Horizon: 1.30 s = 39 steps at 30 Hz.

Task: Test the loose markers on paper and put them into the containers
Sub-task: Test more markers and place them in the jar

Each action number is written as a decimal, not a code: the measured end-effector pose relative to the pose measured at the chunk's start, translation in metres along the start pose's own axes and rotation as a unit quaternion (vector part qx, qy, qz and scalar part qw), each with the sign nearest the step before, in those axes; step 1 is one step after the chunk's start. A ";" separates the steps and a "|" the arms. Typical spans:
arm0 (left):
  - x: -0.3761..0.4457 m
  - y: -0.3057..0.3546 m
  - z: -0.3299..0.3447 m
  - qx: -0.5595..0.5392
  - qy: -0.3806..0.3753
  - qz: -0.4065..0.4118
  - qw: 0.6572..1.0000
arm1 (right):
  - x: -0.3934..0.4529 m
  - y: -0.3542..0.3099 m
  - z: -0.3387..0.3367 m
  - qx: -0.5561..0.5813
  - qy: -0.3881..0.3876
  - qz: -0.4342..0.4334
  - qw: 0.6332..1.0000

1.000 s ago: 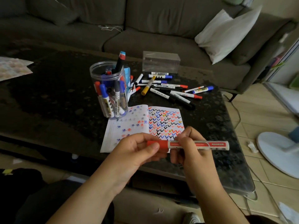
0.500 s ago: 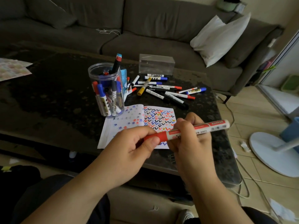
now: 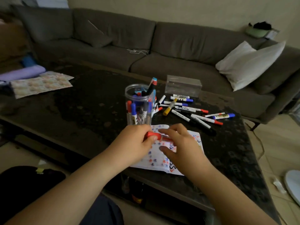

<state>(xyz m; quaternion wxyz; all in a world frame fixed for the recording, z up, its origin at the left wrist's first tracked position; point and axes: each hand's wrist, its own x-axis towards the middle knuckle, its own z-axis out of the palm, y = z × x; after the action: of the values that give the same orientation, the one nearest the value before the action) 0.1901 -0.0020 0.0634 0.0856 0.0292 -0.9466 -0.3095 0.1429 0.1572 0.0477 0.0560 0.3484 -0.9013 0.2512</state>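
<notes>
Red marker point(image 3: 158, 137) above scribbled paper point(image 3: 162, 159)

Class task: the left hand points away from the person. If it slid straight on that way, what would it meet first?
Probably the clear round jar of markers, just beyond the left hand, though depth is hard to judge.

Dim, soft daylight enters from the right; the glossy dark bench point(image 3: 84, 101) shows dull sheen, edges bow, everything slightly motion-blurred.

Red marker point(image 3: 162, 138) mostly hidden beneath hands; barrel and tip not visible. Paper point(image 3: 197, 141) partly covered. Labels on loose markers point(image 3: 188, 111) too small to read. Fan base point(image 3: 293, 184) cut off at right edge.
</notes>
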 end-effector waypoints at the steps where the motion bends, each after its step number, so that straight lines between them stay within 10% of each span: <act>1: 0.002 -0.001 -0.004 0.000 0.007 0.003 1.000 | 0.012 -0.004 0.005 0.002 0.004 -0.025 1.000; 14: 0.038 -0.049 -0.051 0.005 0.142 -0.053 0.988 | 0.114 -0.035 -0.050 0.206 0.255 0.017 0.945; 23: 0.037 -0.057 -0.046 -0.001 0.123 -0.057 0.991 | 0.160 -0.030 0.004 0.057 0.058 0.010 0.997; 39: 0.049 -0.046 0.005 -0.044 0.033 -0.044 0.997 | 0.120 0.007 -0.002 0.088 0.113 0.027 0.989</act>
<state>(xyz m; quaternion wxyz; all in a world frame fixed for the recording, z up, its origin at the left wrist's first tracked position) 0.1413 -0.0415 0.0397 0.1045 0.0778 -0.9265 -0.3530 0.0475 0.0906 0.0798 0.1200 0.2968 -0.8725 0.3691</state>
